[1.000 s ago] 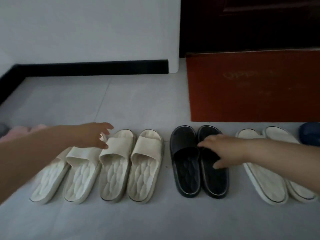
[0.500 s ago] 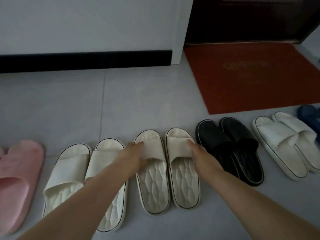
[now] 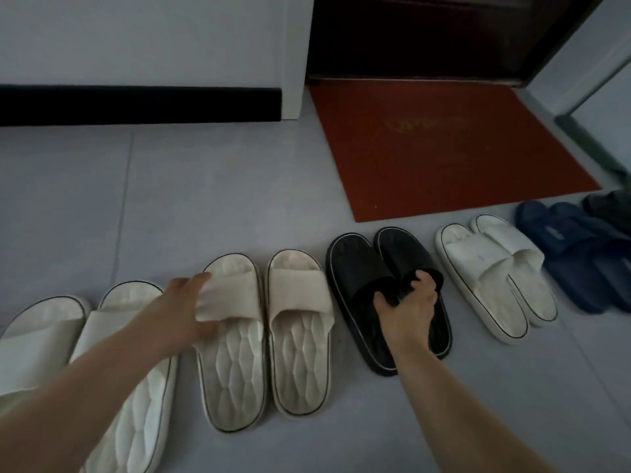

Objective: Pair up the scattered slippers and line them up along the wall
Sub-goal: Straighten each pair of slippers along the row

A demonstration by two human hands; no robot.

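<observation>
We found the cream pair just left of the left hand, with the forearm crossing over its nearer slipper. That hand gripped the strap of the left beige slipper: fingers lay over the strap's left edge and the thumb was tucked beneath it. The right beige slipper sat just right of this grip, touching its mate.

Further right, the right hand was curled round the straps of the black pair, thumb on the left strap and fingers hooked over the right. The toes pointed away from the grip, toward the doormat. The white pair lay near this grip's right side, and the blue pair lay beyond it. All the slippers rested on the floor, well short of the wall.
</observation>
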